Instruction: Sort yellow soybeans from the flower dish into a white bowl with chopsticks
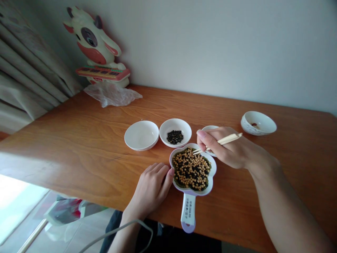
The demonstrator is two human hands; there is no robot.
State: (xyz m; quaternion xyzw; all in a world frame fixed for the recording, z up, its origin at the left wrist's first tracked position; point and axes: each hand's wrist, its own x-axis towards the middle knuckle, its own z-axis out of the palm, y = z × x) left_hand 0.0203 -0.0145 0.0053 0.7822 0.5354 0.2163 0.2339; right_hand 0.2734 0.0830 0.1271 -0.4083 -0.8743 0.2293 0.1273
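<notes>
A flower-shaped white and lilac pan with a short handle (187, 207) lies on the table, filled with mixed tan, black and green beans (191, 168). My right hand (228, 147) is closed around a pair of wooden chopsticks (228, 139), whose tips reach into the beans near the pan's far edge. On the table at the pan's left side rests my left hand (154, 182), fingers laid down and thumb against the rim. Behind the pan stands a white bowl (164, 131) with black beans (175, 137) in it. Another bowl (210, 128) is mostly hidden behind my right hand.
A white bowl (141, 135) with nothing visible inside stands at left. Back right is a deeper bowl (256, 123) with small bits inside. A cow-shaped toy keyboard (102, 72) and a clear plastic bag (113, 95) lie at back left. A cable (126, 225) crosses my left forearm.
</notes>
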